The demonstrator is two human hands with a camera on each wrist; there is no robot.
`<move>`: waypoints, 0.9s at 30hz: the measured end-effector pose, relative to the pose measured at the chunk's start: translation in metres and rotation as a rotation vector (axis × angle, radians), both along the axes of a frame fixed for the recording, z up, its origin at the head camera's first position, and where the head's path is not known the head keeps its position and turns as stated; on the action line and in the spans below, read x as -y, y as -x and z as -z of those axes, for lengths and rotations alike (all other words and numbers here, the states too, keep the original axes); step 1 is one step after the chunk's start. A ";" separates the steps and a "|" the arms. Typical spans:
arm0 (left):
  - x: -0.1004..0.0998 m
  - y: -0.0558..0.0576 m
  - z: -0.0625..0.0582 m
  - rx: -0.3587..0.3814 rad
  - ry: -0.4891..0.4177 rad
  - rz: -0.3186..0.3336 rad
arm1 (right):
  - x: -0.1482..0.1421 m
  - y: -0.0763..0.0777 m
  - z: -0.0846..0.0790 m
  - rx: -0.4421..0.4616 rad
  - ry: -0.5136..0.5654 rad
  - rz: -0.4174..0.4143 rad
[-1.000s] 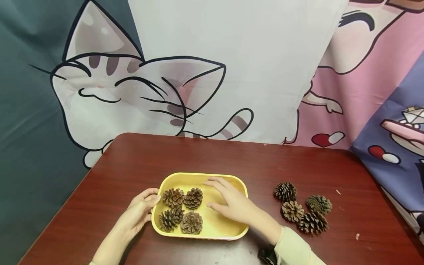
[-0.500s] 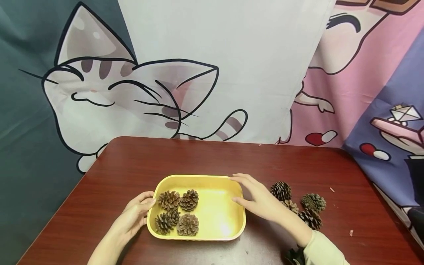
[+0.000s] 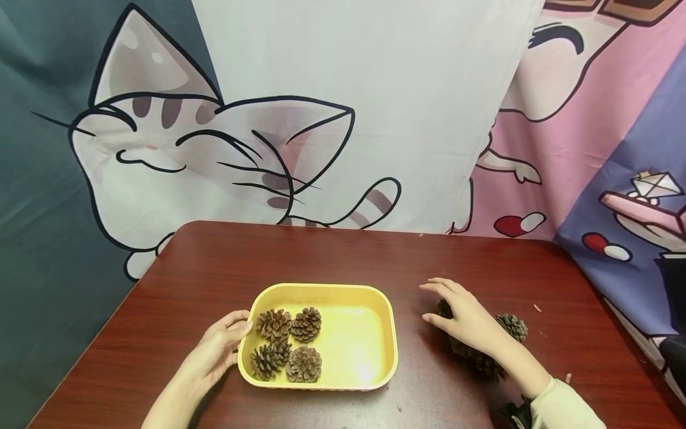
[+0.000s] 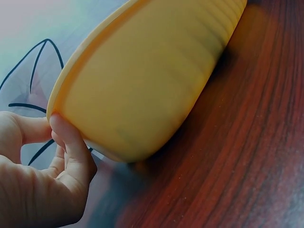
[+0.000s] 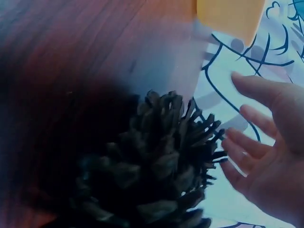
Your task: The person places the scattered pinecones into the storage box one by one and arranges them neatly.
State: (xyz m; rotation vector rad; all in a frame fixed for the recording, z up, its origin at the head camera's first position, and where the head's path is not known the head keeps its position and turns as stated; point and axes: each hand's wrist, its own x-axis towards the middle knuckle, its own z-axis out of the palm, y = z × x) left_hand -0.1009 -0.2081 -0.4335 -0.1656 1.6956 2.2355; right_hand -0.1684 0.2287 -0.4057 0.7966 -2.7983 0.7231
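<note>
A yellow plastic basin (image 3: 354,339) stands on the table, and several brown pine cones (image 3: 304,364) lie grouped in its left half. At its left end my left hand (image 3: 206,357) pinches the rim between thumb and fingers, which the left wrist view shows close up. My right hand (image 3: 468,319) is over the loose pine cones (image 3: 513,326) right of the basin, fingers spread and holding nothing. It hides part of that group. In the right wrist view a dark pine cone (image 5: 161,166) fills the foreground, with the relaxed fingers beside it.
The reddish-brown wooden table (image 3: 321,253) runs back to a cartoon cat backdrop (image 3: 225,155). Small pale scraps lie on the table at right, one scrap (image 3: 538,307) beyond the pine cones. Something dark (image 3: 517,414) sits by the right sleeve (image 3: 565,405).
My right hand has moved right, out from over the basin to above the loose pine cones. The left hand keeps its hold on the rim; the head view shifted slightly.
</note>
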 end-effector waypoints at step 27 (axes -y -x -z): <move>-0.004 -0.002 -0.001 0.009 0.021 -0.051 | -0.019 -0.001 0.003 0.066 -0.183 0.258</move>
